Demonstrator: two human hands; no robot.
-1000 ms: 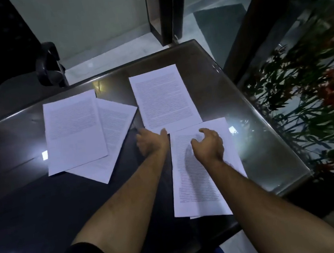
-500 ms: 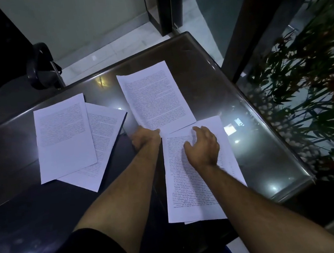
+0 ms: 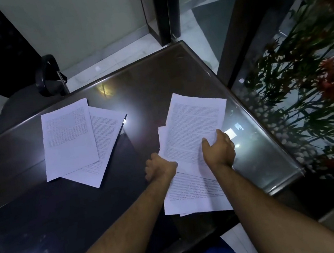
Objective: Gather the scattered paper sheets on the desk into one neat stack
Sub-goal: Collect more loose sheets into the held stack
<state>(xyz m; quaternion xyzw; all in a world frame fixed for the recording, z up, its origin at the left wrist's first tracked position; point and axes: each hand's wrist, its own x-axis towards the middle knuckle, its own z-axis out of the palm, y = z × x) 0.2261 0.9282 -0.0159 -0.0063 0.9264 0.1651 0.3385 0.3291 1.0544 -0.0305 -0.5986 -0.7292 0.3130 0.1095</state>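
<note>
The right hand is gripping the lower right edge of a printed sheet, thumb on top and fingers apparently curled beneath, and is holding it tilted over the pages below, probably so it can be dropped square onto them. The left hand is sitting at the sheet's lower left corner with its fingers curled; whether it is pinching the paper or only steadying it is hidden from this angle. Beneath both hands a small pile of printed pages is lying near the front right of the dark glossy bench, serving as the base of the stack. Well apart to the left, two overlapping sheets are lying fanned and untouched, so the gathering looks roughly half done.
</note>
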